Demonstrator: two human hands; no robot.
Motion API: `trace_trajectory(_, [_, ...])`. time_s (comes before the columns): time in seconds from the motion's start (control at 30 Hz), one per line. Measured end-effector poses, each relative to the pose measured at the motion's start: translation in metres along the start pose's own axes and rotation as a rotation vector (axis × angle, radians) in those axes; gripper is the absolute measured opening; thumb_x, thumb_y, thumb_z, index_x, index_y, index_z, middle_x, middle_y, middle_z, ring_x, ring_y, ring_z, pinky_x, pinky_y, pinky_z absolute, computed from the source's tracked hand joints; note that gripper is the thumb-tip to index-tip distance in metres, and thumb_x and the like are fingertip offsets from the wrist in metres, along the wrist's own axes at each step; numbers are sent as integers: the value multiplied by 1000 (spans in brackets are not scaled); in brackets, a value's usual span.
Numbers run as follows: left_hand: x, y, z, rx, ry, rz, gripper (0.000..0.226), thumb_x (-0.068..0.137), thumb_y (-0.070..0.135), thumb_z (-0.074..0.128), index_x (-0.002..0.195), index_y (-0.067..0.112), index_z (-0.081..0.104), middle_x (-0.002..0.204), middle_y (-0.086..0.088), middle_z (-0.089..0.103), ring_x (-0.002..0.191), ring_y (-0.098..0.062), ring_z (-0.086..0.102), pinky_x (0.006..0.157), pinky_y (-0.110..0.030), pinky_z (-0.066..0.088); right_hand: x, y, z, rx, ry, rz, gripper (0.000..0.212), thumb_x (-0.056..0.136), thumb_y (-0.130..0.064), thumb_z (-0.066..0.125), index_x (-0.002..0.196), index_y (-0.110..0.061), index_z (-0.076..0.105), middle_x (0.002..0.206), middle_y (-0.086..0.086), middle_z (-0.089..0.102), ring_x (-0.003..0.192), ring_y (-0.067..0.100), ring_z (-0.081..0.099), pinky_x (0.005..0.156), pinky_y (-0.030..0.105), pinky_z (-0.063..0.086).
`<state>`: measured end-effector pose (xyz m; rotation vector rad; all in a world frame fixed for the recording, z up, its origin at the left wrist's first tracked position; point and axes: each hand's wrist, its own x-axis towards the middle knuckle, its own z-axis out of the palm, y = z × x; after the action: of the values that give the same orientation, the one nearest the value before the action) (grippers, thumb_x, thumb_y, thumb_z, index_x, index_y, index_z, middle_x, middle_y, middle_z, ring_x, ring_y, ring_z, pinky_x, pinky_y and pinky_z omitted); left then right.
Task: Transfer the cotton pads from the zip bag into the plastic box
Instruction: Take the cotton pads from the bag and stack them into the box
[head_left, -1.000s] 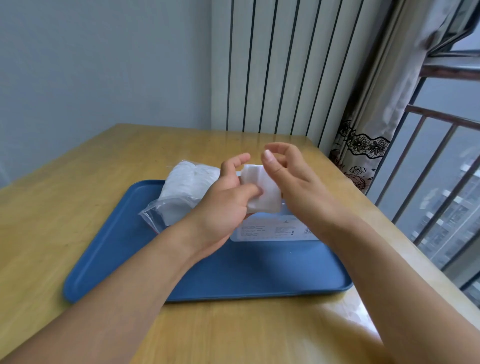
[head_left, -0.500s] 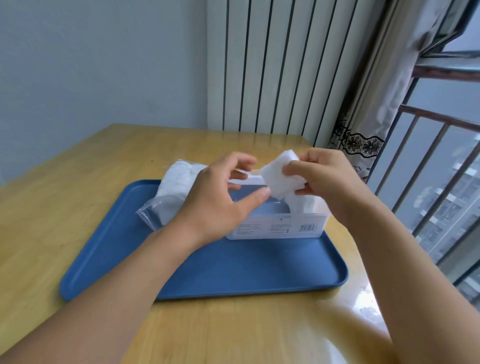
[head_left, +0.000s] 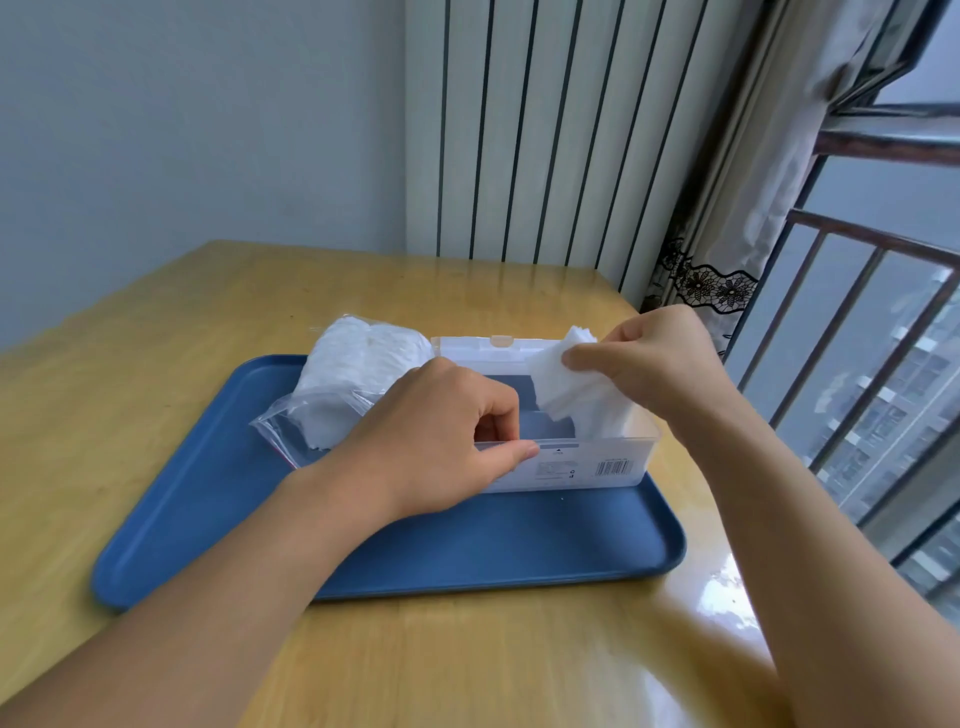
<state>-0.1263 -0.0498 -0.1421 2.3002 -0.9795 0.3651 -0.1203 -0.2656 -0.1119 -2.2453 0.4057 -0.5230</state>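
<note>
- The left hand (head_left: 431, 441) hides the plastic box's (head_left: 618, 462) left end and the zip bag's (head_left: 332, 405) right edge.
- Label print on the box's front is too small to read.
- Pad count in the bag cannot be told.

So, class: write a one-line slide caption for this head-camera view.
Right hand lowers cotton pads into plastic box; left hand steadies its front wall.

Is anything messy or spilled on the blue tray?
Nothing looks spilled. The zip bag lies on the blue tray beside the plastic box, still full of pads. The right hand holds cotton pads over the box; the left hand steadies its front wall.
</note>
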Motion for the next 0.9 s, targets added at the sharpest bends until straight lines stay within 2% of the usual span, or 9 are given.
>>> trace_trajectory(0.1, [0, 2, 0, 5, 4, 12, 25, 81, 38, 78, 65, 21, 69, 56, 10, 62, 53, -6, 50, 53, -17, 36, -2, -1, 7, -156, -41, 5, 50, 59, -34, 85, 77, 9, 68, 61, 7, 46, 60, 19, 40, 58, 33, 33])
trace_trajectory(0.3, [-1, 1, 2, -15, 5, 23, 26, 81, 38, 78, 63, 22, 67, 56, 9, 62, 53, -8, 50, 54, -20, 39, -3, 1, 13, -365, 51, 11, 49, 59, -38, 86, 82, 3, 70, 62, 9, 58, 58, 24, 48, 55, 32, 43])
trace_trajectory(0.37, [0, 0, 2, -19, 6, 24, 26, 81, 38, 77, 63, 22, 67, 56, 8, 63, 54, -9, 51, 54, -20, 41, -3, 2, 14, -365, 64, -6, 54, 62, -39, 87, 92, 2, 70, 80, 16, 71, 68, 28, 59, 64, 40, 56])
trace_trajectory(0.4, [0, 0, 3, -21, 6, 24, 26, 81, 38, 77, 63, 22, 67, 56, 8, 63, 54, -10, 51, 54, -21, 42, -3, 2, 16, -368, 69, -17, 56, 64, -39, 88, 97, 1, 67, 90, 16, 70, 78, 31, 63, 70, 43, 56])
trace_trajectory(0.53, [0, -1, 3, -22, 6, 38, 27, 81, 37, 77, 63, 21, 66, 56, 8, 62, 54, -10, 52, 54, -21, 42, 3, 7, 19, -408, 8, -17, 62, 69, -43, 85, 114, -13, 53, 109, 6, 59, 97, 26, 54, 70, 35, 40])
trace_trajectory(0.67, [0, 0, 4, -21, 3, 43, 28, 82, 37, 77, 63, 20, 65, 55, 8, 59, 52, -7, 49, 53, -18, 36, 7, 11, 27, -557, -103, -63, 72, 81, -53, 74, 133, -12, 46, 132, 15, 51, 124, 33, 45, 97, 39, 38])
trace_trajectory(0.73, [-1, 0, 4, -12, 3, 38, 29, 83, 38, 76, 63, 21, 64, 55, 7, 59, 53, -10, 49, 53, -20, 39, 6, 11, 28, -509, -110, -80, 82, 79, -66, 69, 137, -14, 44, 136, 12, 48, 128, 32, 42, 98, 38, 37])
trace_trajectory(0.8, [0, -1, 3, -9, 8, 29, 28, 83, 40, 76, 64, 22, 65, 57, 7, 61, 55, -11, 52, 55, -22, 42, 2, 6, 24, -379, -56, -101, 83, 75, -73, 68, 135, -18, 51, 132, 6, 50, 128, 27, 44, 90, 33, 36])
trace_trajectory(0.9, [0, -1, 4, -7, 16, 32, 25, 83, 43, 75, 68, 23, 68, 61, 8, 65, 62, -11, 59, 61, -30, 50, -5, -4, 13, -216, 164, -315, 44, 84, -60, 67, 102, -20, 72, 105, -2, 66, 105, 18, 61, 79, 29, 44])
